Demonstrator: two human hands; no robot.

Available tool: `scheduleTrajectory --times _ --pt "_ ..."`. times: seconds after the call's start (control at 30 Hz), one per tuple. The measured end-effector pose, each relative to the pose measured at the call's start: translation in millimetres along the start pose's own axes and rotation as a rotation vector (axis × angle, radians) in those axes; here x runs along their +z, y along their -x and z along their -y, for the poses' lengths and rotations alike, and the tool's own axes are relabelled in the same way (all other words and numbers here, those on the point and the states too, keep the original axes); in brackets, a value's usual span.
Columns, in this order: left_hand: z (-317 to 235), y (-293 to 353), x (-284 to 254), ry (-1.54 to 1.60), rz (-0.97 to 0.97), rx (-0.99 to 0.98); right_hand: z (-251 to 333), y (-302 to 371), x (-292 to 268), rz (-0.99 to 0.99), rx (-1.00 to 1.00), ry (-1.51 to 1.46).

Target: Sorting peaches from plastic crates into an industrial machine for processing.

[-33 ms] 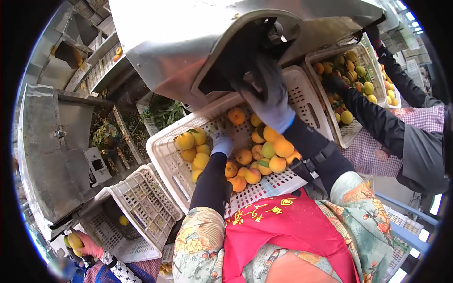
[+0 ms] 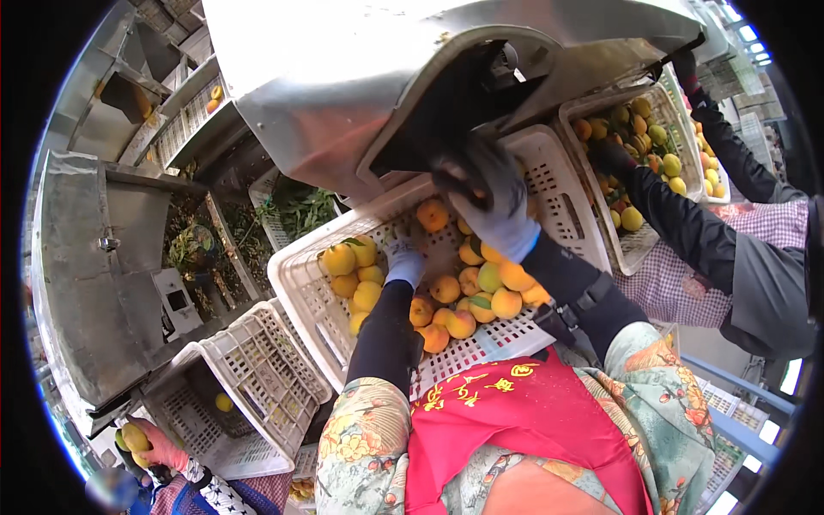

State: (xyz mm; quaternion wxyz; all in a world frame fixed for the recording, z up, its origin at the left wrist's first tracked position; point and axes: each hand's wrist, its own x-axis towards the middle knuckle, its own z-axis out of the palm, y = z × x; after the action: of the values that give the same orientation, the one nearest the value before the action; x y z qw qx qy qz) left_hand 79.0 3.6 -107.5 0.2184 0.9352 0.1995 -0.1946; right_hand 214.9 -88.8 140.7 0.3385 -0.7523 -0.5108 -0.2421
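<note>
A white plastic crate tilts in front of me with several yellow-orange peaches in it. My left hand, in a light glove, reaches into the crate between the peaches on the left and those on the right; its fingertips are hard to make out. My right hand, in a dark and pale-blue glove, is over the crate's far right part, just below the dark mouth of a metal machine. Motion smears its fingers, and I cannot tell whether they hold anything.
To the right, a co-worker's dark-sleeved arm reaches into another peach crate. An overturned crate lies at lower left, near another person's pink-gloved hand holding fruit. Green leaves fill a container beyond my crate.
My right hand has drawn slightly back from the machine's mouth, toward me and over the crate. My left hand stays in nearly the same place.
</note>
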Motion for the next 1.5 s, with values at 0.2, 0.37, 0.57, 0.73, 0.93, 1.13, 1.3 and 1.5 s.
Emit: scheduleTrajectory --times 0.2,0.37,0.57,0.73,0.93,1.13,1.3,1.5 --pt "-23 27 -33 1.011 -0.139 -0.497 -29 166 100 0.737 0.892 -0.007" --pt "-1 42 -31 1.778 -0.135 -0.105 -38 185 171 0.812 0.641 0.366" --pt "-1 79 -76 2.504 0.019 -0.179 4 71 47 1.094 0.35 -0.378" --pt "-45 96 -121 2.619 -0.154 0.177 29 81 -6 0.429 0.459 -0.478" --pt "-80 111 -180 2.468 -0.38 0.254 41 32 -23 0.195 0.495 -0.45" --pt "-64 121 -167 2.581 -0.107 0.168 20 -1 -15 -0.054 0.287 -0.048" --pt "-62 122 -161 2.773 0.076 0.078 -14 -15 20 0.048 0.408 -0.151" --pt "-62 111 -173 2.818 0.131 0.127 -11 -41 -1 -0.185 0.188 -0.241"
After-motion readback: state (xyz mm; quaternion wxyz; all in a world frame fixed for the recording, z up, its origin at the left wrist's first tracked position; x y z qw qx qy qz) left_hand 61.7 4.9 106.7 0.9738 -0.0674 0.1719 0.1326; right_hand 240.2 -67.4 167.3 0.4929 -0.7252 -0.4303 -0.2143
